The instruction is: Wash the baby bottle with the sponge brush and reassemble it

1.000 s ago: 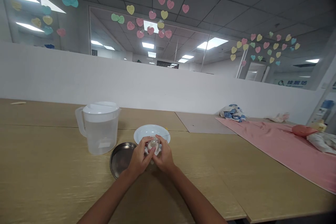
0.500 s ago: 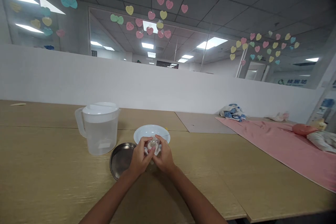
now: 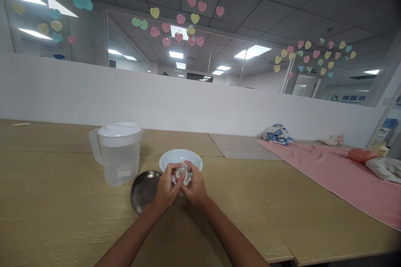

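Note:
My left hand (image 3: 167,185) and my right hand (image 3: 194,185) meet in front of me, fingers curled around a small whitish round piece with a clear top (image 3: 182,172), like a pacifier or bottle nipple. Both hands grip it from the sides, a thumb pressing its near face; its exact kind is hard to make out. White edges of it, or of something under it, show between the fingers. Just behind the hands is a white bowl (image 3: 180,152), partly hidden by them. A round metal dish (image 3: 144,192) lies beside my left hand, which overlaps its right side.
A clear lidded plastic pitcher (image 3: 120,162) stands at the left. To the right, a pink cloth (image 3: 316,167) covers part of the wooden table (image 3: 244,204). A blue-and-white cloth bundle (image 3: 278,134) lies near the white wall (image 3: 203,108), with an orange-red item (image 3: 359,154) farther right.
Almost nothing differs. The piece has tilted very slightly in my fingers, while both hands keep their hold in the same spot. The view has shifted a tiny bit.

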`<state>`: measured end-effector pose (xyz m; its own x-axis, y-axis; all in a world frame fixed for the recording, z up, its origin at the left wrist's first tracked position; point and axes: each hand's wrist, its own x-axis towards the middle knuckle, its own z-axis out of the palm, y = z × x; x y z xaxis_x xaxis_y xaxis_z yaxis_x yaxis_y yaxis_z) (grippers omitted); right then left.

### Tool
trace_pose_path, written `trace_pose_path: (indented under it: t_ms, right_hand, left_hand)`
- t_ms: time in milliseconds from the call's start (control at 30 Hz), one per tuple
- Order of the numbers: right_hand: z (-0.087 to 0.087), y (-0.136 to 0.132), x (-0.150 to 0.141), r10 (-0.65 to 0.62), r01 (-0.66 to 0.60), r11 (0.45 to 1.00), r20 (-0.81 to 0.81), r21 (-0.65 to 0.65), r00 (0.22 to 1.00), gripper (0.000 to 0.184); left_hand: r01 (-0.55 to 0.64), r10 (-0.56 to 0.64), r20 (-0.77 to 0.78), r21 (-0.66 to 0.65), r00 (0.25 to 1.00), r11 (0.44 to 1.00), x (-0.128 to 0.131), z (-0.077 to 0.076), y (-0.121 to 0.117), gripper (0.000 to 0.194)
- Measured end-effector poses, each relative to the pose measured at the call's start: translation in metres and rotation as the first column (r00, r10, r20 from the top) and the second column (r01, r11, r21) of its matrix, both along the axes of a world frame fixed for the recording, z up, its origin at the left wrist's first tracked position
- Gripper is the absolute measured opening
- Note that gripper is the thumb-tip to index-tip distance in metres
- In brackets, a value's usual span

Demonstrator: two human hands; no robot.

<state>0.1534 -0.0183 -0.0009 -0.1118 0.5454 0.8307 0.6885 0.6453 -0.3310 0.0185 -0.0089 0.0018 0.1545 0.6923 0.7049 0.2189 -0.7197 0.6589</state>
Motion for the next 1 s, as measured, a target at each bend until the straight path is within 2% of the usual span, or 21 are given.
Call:
trace_pose_path:
  t_ms: [367,1000]
  right_hand:
    - [-0.0016,0.0007,-0.0006,0.004,-0.004,1.0,0.008,0.01,1.0,0.051]
    - [-0.005,0.003,0.0001,0.026,-0.027,0.998,0.019,0.063,0.999,0.05]
  left_hand:
    - [-0.039,0.039,0.002,0.02,0.999,0.999,0.0005,0.001,-0.0015,0.03]
    - [-0.012,0.012,0.051,0.009,0.999,1.0,0.0024,0.0012,-0.001,0.031]
